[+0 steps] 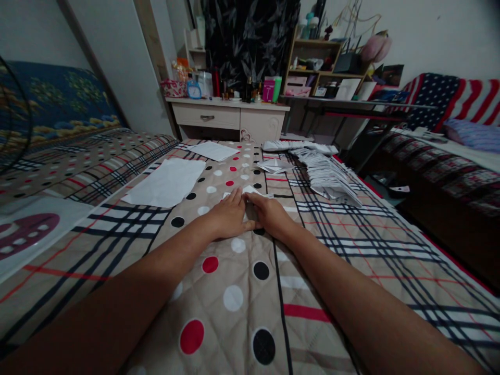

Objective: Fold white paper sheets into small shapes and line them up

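Note:
A small folded white paper [250,190] lies on the patterned bedspread [234,260], mostly hidden beneath both hands. My left hand [231,214] rests over its left part with the fingers stretched forward. My right hand [269,212] is at its right side, fingers curled with thumb and forefinger at the paper's near part; what they pinch is too small to make out. Just beyond the right hand sits a folded paper piece [275,165]. Flat white sheets [166,182] lie to the left, with another sheet [214,151] farther back.
A long row of folded white papers [326,174] stands at the right, with a white bundle [299,147] behind it. A printed plastic bag [35,229] is at the far left. Beyond the bed are a white dresser [226,117] and a shelf [316,73] with small items.

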Demonstrator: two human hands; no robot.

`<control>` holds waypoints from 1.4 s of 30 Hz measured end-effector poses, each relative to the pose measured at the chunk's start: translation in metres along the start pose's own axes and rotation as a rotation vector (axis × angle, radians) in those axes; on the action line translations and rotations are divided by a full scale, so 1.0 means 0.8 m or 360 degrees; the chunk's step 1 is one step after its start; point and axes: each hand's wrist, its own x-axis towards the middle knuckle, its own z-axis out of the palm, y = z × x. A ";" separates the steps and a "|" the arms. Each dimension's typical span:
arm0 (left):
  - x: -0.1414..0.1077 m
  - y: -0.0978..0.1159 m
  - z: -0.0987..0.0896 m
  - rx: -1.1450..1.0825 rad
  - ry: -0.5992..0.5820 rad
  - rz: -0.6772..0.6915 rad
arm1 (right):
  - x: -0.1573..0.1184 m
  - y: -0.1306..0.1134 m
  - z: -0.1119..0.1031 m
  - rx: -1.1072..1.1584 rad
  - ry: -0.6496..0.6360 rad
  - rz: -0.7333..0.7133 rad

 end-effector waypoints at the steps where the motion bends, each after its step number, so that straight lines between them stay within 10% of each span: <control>1: -0.001 -0.002 -0.002 -0.0001 -0.0011 -0.0012 | -0.001 0.001 -0.001 -0.0002 -0.0040 -0.0043; 14: 0.000 -0.035 -0.016 0.0225 0.0127 -0.0587 | -0.004 -0.003 -0.017 -0.0529 -0.0051 0.0335; 22: 0.015 -0.058 0.009 -0.0012 0.0582 -0.0089 | -0.004 0.008 -0.016 -0.0372 0.0078 0.0355; 42: 0.023 -0.068 0.013 -0.0039 0.0903 0.0117 | -0.002 0.013 -0.020 -0.0420 0.0278 0.0474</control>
